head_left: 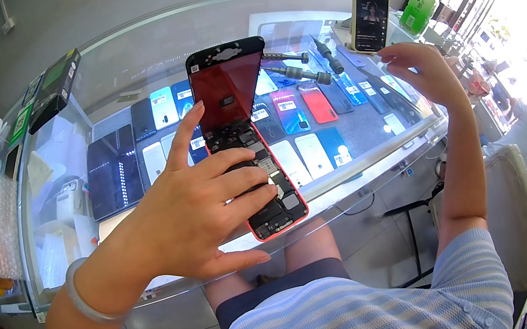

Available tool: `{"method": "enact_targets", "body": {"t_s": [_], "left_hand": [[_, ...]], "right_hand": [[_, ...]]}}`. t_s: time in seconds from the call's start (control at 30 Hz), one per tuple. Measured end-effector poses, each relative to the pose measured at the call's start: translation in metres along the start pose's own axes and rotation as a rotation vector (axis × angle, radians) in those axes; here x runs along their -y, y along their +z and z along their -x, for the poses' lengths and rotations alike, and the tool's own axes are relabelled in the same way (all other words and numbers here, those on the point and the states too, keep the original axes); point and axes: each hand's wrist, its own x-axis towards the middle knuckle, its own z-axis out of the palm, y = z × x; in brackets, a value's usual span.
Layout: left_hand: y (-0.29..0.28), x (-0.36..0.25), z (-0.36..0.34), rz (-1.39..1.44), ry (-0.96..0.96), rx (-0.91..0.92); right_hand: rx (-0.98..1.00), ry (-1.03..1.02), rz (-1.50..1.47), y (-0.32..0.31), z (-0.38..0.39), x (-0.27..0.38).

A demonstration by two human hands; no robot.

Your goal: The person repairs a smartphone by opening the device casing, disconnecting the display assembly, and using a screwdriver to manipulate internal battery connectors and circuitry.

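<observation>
The opened phone (245, 138), long axis running outward, lies under the fingers of the nearer left hand (177, 211), spread and unclenched; the right hand (422, 74), loosely curled, appears empty.

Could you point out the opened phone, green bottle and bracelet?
Opened phone (251, 140), head view: exposed inner parts.
Green bottle (418, 12), head view: middle of its side.
Bracelet (80, 302), head view: its pale band.

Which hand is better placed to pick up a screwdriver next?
Probably the right hand: it looks empty and is nearer the screwdrivers, while the left hand is busy at the opened phone.
</observation>
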Motion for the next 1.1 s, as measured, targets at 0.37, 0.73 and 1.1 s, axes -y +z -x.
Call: {"method": "enact_targets", "body": {"t_s": [0.37, 0.73, 1.1], "left_hand": [[0.001, 0.0, 0.0, -0.014, -0.023, 0.012], [0.001, 0.001, 0.001, 0.009, -0.005, -0.003], [0.002, 0.002, -0.002, 0.003, -0.032, 0.037]], "right_hand": [[0.095, -0.296, 0.213, 0.034, -0.065, 0.024], [0.228, -0.287, 0.137, 0.07, -0.075, 0.046], [0.462, 0.149, -0.906, 0.068, -0.067, 0.052]]}}
